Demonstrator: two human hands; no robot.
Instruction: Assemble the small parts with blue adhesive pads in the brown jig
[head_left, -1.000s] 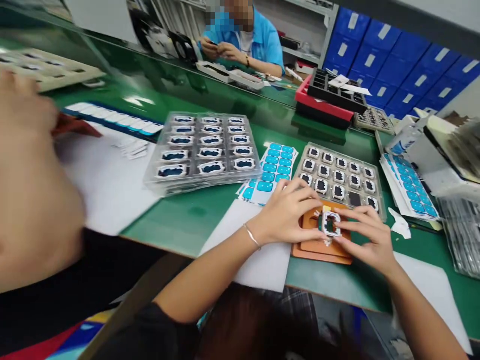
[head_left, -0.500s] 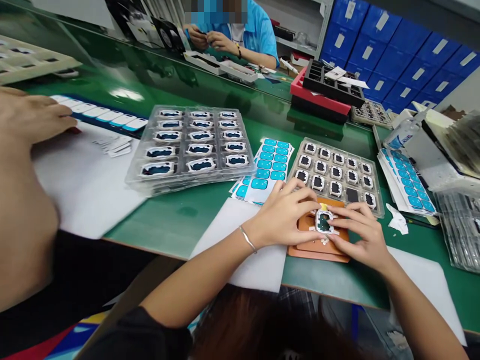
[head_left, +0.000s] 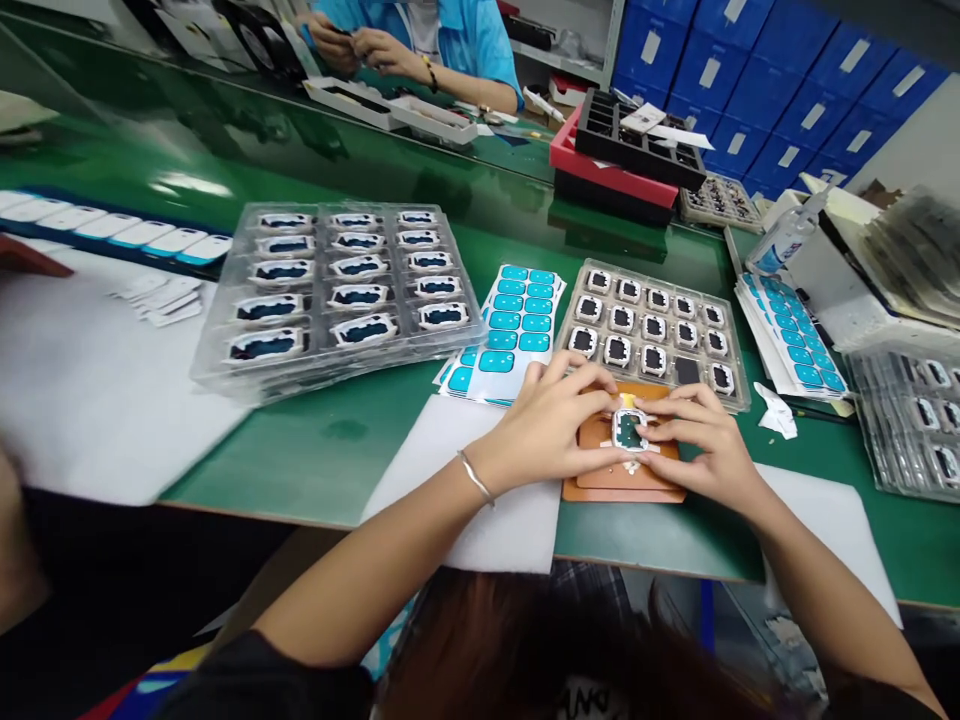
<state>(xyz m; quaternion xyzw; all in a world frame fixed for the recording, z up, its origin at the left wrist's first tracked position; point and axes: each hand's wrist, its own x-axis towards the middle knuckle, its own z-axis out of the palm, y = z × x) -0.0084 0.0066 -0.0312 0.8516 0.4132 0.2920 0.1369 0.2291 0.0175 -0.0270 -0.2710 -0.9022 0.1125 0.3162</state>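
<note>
A small white rounded frame (head_left: 621, 430) with a dark green inside lies on an orange-brown pad (head_left: 581, 488). My left hand (head_left: 559, 420), with a silver bangle at its wrist, grips its left edge between thumb and fingers. From the opposite side, my right hand (head_left: 697, 440) holds the frame with its thumb below and fingertips above. Bits of white and yellow show on the pad around it. Just behind my hands, a clear tray (head_left: 667, 290) carries several similar white frames in its compartments.
Stacked clear trays (head_left: 322, 375) of larger white frames stand left of centre. Blue sticker sheets (head_left: 517, 320) lie between the trays. White foam sheets (head_left: 450, 480) reach the table edge. A bottle (head_left: 784, 240) and more stacked trays (head_left: 904, 450) are at right. Across the table sits a person in a blue shirt (head_left: 480, 50).
The view has shifted, so most things sit slightly further left and higher. Another person's hand at the left has gone out of view. My hands keep their grip on the frame.
</note>
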